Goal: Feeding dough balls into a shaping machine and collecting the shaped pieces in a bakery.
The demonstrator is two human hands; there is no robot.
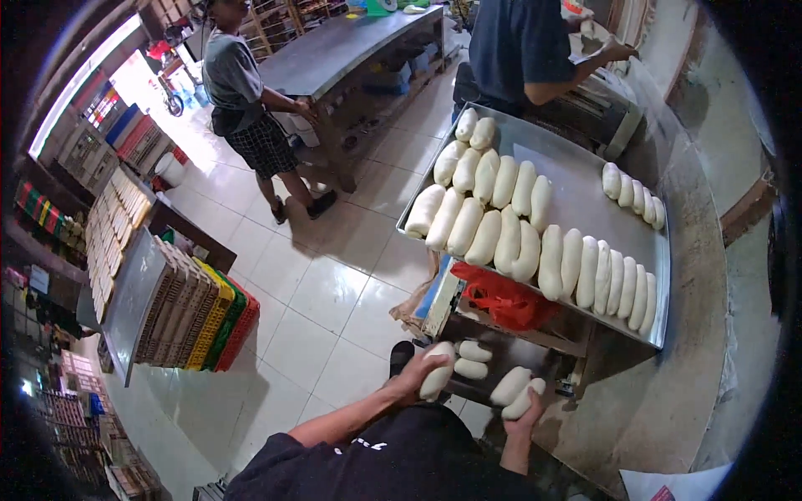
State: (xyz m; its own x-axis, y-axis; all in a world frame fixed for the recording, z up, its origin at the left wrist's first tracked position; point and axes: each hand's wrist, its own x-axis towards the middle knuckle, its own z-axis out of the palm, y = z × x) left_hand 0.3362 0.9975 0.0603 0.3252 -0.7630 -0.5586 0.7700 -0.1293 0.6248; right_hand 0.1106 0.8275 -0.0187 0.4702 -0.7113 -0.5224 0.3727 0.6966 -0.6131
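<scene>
My left hand [408, 377] is closed around a pale dough roll [437, 372] just in front of my body. My right hand [525, 416] grips another dough roll [523, 401], and a further dough piece [510, 385] lies against it; whether the hand also holds that piece I cannot tell. Between the two hands, two short dough pieces [471, 368] rest on a dark, low surface. Beyond them, a large metal tray [576, 196] carries rows of smooth dough rolls [505, 181], densest along its left and near sides, with a small row [633, 195] at its right.
A red plastic bag [503, 299] hangs under the tray's near edge. A co-worker in a dark shirt [518, 50] stands behind the tray; another person [234, 83] is by a long table [342, 50]. Stacked coloured crates [225, 321] and a metal sheet [138, 288] stand left on the tiled floor.
</scene>
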